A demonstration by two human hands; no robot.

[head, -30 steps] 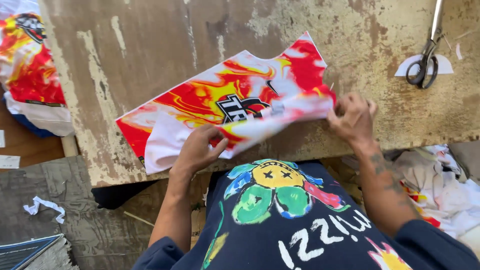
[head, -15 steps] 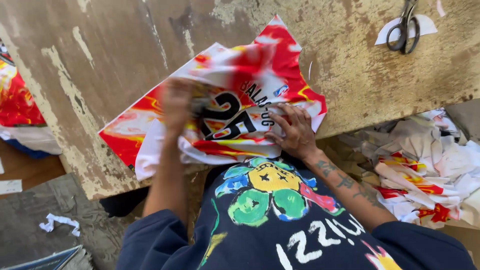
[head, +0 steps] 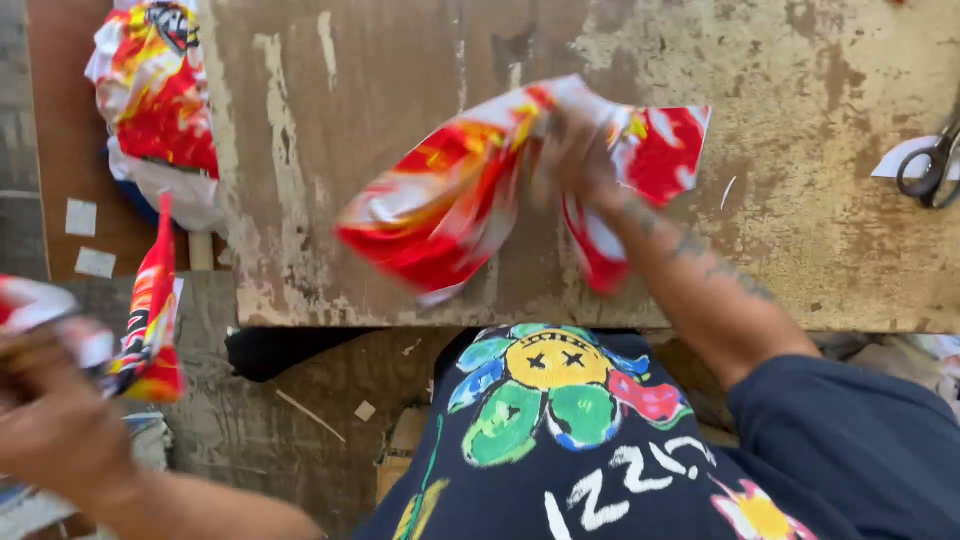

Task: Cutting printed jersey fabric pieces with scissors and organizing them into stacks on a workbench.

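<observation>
My right hand [head: 575,160] grips a red, orange and white printed fabric piece [head: 455,205], bunched and lifted over the worn table [head: 780,120]. It is blurred with motion. My left hand [head: 55,425] is out at the lower left, off the table, and holds another red and white printed fabric strip [head: 150,310] that hangs down from it. My dark shirt with a colourful flower print [head: 560,395] fills the bottom middle.
A heap of the same printed fabric [head: 155,95] lies at the table's left end. Scissors [head: 930,165] rest on a white paper scrap at the right edge. Small paper scraps [head: 85,235] lie on the brown floor at the left.
The fabric lay flat on the table under both hands; now my right hand has bunched and lifted it, and my left hand has swung out to the lower left with another piece.
</observation>
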